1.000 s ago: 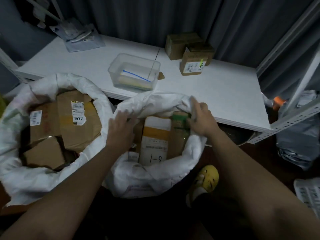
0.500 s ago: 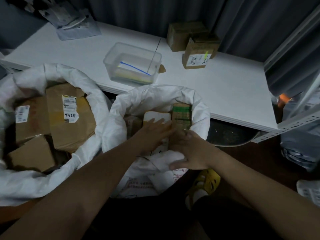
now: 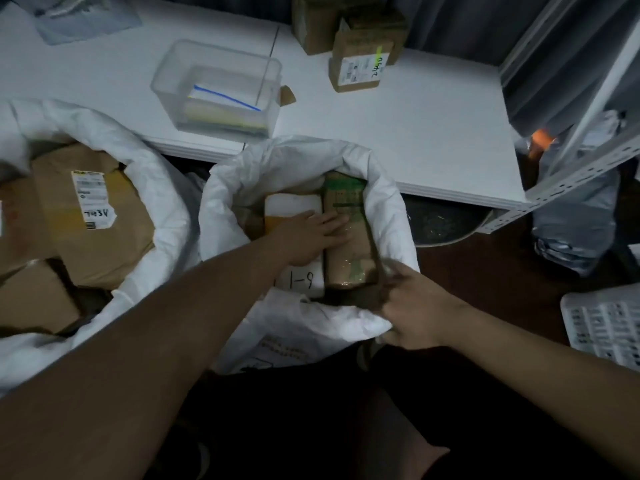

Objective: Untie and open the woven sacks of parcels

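Bare forearms, no sleeves, no rings or watch in view.

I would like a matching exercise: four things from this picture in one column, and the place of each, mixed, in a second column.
Things:
1. clear plastic tub
2. brown parcel with green print
3. left hand
4. right hand

Places:
A. flat on parcels inside the middle white woven sack
B. on the white table
C. at this sack's near rim
D. inside this sack, right side

Pairs: 1-B, 2-D, 3-A, 4-C
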Demonstrator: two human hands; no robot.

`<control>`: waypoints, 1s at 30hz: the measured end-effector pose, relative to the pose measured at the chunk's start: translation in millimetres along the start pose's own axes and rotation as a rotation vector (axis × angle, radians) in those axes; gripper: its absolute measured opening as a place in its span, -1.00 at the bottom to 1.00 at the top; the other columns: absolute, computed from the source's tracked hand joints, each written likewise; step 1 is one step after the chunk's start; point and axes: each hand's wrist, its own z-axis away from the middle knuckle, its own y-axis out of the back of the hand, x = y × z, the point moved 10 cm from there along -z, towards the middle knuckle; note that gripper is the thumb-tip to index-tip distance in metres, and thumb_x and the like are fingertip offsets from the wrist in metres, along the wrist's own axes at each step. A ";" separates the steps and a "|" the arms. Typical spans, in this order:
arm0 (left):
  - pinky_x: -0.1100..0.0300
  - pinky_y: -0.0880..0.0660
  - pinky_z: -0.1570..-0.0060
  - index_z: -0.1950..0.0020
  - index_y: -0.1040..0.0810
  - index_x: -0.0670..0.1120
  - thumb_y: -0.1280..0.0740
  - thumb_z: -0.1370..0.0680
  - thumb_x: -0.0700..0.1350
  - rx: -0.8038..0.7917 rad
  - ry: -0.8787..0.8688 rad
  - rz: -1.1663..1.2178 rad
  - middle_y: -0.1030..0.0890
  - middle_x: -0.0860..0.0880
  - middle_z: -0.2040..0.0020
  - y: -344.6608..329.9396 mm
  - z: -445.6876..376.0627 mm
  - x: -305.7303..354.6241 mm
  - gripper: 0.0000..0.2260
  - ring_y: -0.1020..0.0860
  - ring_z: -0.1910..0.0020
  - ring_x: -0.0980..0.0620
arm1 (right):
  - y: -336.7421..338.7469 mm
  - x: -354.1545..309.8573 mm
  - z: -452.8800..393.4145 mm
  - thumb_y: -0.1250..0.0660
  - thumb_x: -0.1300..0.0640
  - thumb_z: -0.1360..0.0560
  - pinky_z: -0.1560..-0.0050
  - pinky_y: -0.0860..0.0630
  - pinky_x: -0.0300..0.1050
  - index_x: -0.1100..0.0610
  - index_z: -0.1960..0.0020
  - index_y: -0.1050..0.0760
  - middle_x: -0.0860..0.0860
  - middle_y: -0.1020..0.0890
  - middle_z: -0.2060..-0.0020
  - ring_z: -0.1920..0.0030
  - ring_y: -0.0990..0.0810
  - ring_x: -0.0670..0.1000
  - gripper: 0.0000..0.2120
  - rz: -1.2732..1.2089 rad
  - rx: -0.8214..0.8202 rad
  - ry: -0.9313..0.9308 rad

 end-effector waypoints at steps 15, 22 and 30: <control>-0.10 -0.14 -0.38 -0.51 0.31 -0.19 -0.35 -0.52 -0.13 0.251 1.094 0.877 0.22 -0.41 -0.48 -67.1 185.5 -51.7 -0.11 0.01 -0.48 -0.36 | 26.6 -69.1 -25.7 -0.27 0.06 -0.37 -0.36 0.04 0.26 -0.10 -0.04 -0.61 0.02 -0.52 -0.14 -0.27 -0.37 0.17 -0.72 -0.311 0.298 0.021; -0.10 -0.29 -0.32 -0.56 0.13 -0.11 -0.30 -0.56 -0.12 0.322 1.061 0.845 -0.07 -0.33 -0.49 -49.7 198.1 -69.6 -0.26 -0.24 -0.40 -0.32 | 3.1 -16.0 -35.9 -0.06 -0.41 -0.47 -0.31 0.38 0.46 -0.26 -0.35 -0.35 -0.05 -0.11 -0.50 -0.51 0.12 0.11 -0.49 -0.442 -0.010 -0.475; 0.04 -0.32 -0.22 -0.40 -0.32 -0.19 -0.18 -0.60 0.00 0.318 0.929 0.659 -0.40 -0.23 -0.36 39.1 269.3 -79.4 -0.57 -0.39 -0.30 -0.20 | 104.0 -46.8 -42.0 -0.04 -0.30 -0.56 -0.43 0.04 0.17 -0.07 -0.47 -0.26 0.10 -0.19 -0.49 -0.49 -0.07 0.16 -0.45 -0.463 0.007 -0.499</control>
